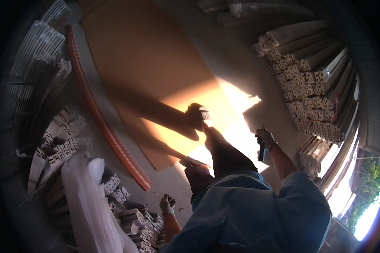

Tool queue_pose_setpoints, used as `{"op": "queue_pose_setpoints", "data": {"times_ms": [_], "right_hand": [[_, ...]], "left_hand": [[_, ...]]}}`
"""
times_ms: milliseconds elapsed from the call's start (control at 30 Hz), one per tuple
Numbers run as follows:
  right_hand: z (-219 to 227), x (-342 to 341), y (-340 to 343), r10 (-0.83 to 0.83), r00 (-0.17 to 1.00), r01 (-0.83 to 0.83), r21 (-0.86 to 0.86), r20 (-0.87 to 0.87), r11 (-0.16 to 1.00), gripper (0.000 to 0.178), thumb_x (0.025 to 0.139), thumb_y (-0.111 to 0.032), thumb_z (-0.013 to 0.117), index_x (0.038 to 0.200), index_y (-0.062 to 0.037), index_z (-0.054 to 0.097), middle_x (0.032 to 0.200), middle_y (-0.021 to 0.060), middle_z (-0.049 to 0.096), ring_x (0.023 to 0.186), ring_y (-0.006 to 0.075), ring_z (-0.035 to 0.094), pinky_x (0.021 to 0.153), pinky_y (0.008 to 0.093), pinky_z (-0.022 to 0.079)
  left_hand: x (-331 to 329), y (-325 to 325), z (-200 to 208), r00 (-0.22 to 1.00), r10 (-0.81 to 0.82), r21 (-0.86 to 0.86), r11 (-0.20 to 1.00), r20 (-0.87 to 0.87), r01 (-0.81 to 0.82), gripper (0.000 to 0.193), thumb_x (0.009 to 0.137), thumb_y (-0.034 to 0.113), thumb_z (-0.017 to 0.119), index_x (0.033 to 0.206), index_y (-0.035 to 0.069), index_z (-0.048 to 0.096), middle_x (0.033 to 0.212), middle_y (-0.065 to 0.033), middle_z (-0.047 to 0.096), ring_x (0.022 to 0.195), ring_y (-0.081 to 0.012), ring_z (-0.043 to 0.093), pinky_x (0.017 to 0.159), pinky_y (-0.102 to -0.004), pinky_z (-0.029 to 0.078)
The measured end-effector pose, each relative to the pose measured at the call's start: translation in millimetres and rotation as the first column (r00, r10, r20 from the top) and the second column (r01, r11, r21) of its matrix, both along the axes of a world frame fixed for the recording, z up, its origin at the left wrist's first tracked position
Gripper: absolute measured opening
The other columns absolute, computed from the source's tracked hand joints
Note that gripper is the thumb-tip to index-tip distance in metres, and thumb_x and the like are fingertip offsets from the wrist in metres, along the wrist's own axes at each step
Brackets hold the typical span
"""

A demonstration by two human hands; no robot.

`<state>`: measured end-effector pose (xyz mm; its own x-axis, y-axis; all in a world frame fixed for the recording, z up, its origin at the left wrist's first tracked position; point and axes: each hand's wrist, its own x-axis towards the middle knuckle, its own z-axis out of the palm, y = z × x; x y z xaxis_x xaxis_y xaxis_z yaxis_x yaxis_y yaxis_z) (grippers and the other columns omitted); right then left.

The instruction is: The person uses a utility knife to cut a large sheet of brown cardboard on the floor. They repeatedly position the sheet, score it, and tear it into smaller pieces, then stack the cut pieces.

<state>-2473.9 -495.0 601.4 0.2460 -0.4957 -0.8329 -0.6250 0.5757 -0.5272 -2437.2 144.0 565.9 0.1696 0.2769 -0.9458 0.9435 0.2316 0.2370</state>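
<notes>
My right hand (266,137), in a pale glove, is closed around a slim dark object (261,153) with a bluish edge. This object hangs below the fingers, and its kind is too small to make out. Low on the left, my left hand (167,204) wears a similar glove with dark fingertips. Its fingers are loosely bent and apart, with nothing visible in them. A large brown cardboard sheet (135,50) lies flat on the floor ahead of me. One of my shoes (197,114) is on the sheet, and the other is at its near edge.
A long orange-red strip (101,114) runs along the floor left of the cardboard. Stacked pale profiles (312,84) rise at the right; more profiles (61,145) stand at the left. White foam wrap (88,206) drapes over bundles at lower left. Bright sunlight crosses the floor.
</notes>
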Motion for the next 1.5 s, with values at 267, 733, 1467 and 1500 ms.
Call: {"op": "queue_pose_setpoints", "data": {"times_ms": [267,733,1467,1500], "right_hand": [[11,149,-63,0.075,0.996,-0.084,0.218,0.049,0.972,0.008,0.089,-0.012,0.056,0.083,-0.0095,0.05,0.055,0.0049,0.046,0.039,0.0141,0.042,0.035,0.0292,0.035],[59,541,-86,0.471,0.881,-0.469,-0.201,-0.043,0.86,0.016,0.092,-0.021,0.055,0.094,-0.0054,0.055,0.07,0.0098,0.058,0.046,0.015,0.053,0.042,0.03,0.047],[14,1094,-194,0.579,0.807,-0.591,-0.122,-0.116,0.798,0.01,0.088,-0.011,0.058,0.097,-0.0068,0.056,0.071,0.0089,0.059,0.056,0.0207,0.059,0.049,0.0335,0.052],[31,1141,-203,0.567,0.823,-0.566,-0.15,-0.036,0.811,0.012,0.089,-0.013,0.057,0.099,-0.0073,0.056,0.073,0.0084,0.059,0.057,0.0195,0.059,0.05,0.0327,0.052]], "left_hand": [[214,-128,57,0.963,-0.202,-0.017,0.978,0.18,0.209,0.031,0.09,0.028,0.061,0.11,0.003,0.06,0.098,-0.0108,0.063,0.075,-0.0262,0.062,0.069,-0.0405,0.053],[459,-100,20,0.923,-0.348,-0.086,0.927,0.165,0.365,0.035,0.093,0.034,0.059,0.114,0.007,0.062,0.099,-0.0079,0.066,0.086,-0.0246,0.065,0.074,-0.0408,0.051],[1115,-232,86,0.927,-0.291,-0.065,0.947,0.237,0.314,0.028,0.093,0.028,0.06,0.109,0.005,0.061,0.092,-0.0079,0.063,0.072,-0.0202,0.062,0.066,-0.0354,0.053],[1121,-234,80,0.937,-0.264,-0.06,0.957,0.23,0.285,0.029,0.094,0.028,0.06,0.11,0.004,0.06,0.095,-0.0091,0.063,0.075,-0.0212,0.063,0.067,-0.0367,0.054]]}}
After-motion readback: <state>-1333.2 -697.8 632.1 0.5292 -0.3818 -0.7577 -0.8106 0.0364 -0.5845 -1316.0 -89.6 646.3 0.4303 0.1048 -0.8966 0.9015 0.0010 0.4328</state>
